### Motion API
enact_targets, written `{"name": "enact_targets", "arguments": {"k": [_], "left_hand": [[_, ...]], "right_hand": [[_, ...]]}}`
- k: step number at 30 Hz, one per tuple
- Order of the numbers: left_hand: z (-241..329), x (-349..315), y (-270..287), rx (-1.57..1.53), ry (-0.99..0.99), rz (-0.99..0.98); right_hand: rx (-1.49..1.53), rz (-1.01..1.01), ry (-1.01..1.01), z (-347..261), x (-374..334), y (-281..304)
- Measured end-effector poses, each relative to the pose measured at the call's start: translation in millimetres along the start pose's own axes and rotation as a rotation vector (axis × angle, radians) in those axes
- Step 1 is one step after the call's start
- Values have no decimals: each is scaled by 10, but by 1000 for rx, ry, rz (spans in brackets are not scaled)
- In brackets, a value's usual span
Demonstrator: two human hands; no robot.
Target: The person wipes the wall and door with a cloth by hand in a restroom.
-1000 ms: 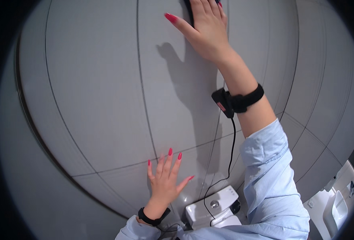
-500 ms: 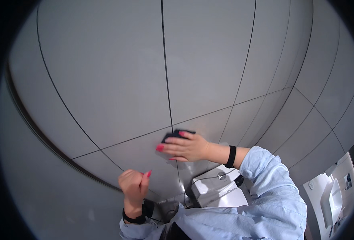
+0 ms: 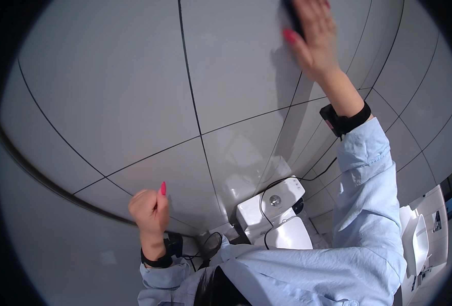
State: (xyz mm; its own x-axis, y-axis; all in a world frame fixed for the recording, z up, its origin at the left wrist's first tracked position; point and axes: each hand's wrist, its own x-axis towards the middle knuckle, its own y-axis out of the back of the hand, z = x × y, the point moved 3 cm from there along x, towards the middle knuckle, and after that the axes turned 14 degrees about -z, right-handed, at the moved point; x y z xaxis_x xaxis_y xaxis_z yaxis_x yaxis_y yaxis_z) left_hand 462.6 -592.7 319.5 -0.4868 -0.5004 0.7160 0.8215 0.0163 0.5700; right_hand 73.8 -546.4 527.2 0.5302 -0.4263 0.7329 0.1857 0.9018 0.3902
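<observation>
High on the grey tiled wall (image 3: 241, 66), my right hand (image 3: 313, 38) is pressed to a dark cloth or pad (image 3: 292, 16), of which only an edge shows past my thumb and palm. The rest of it lies hidden under the hand or beyond the top of the picture. My left hand (image 3: 150, 211) is raised low on the left, curled into a fist with the thumb up along its side. Nothing shows in it. Both wrists wear black straps, each with a small dark box; a black cable (image 3: 312, 178) runs from the right one.
Below the wall stands a white toilet with its cistern (image 3: 259, 209) and closed lid (image 3: 287, 234). A white washbasin (image 3: 416, 245) is at the lower right. On the left, a dark strip (image 3: 42, 183) borders a grey panel (image 3: 67, 250).
My right hand has swept up and to the right across the tiles with the dark cloth or pad. My left fist sits slightly lower and further left in view, which has shifted too.
</observation>
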Motion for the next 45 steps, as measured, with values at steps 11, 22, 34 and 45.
{"name": "enact_targets", "arguments": {"k": [11, 22, 34, 45], "left_hand": [[105, -107, 39, -134, 263, 338], [-47, -189, -225, -73, 120, 534], [-75, -292, -142, 125, 105, 442], [69, -386, -157, 81, -22, 517]], "right_hand": [[290, 68, -387, -2162, -565, -717], [80, -75, 46, -1588, -1506, -886], [430, 353, -1216, 208, -3132, -863], [1515, 1794, -1697, -1052, -4101, -995]]}}
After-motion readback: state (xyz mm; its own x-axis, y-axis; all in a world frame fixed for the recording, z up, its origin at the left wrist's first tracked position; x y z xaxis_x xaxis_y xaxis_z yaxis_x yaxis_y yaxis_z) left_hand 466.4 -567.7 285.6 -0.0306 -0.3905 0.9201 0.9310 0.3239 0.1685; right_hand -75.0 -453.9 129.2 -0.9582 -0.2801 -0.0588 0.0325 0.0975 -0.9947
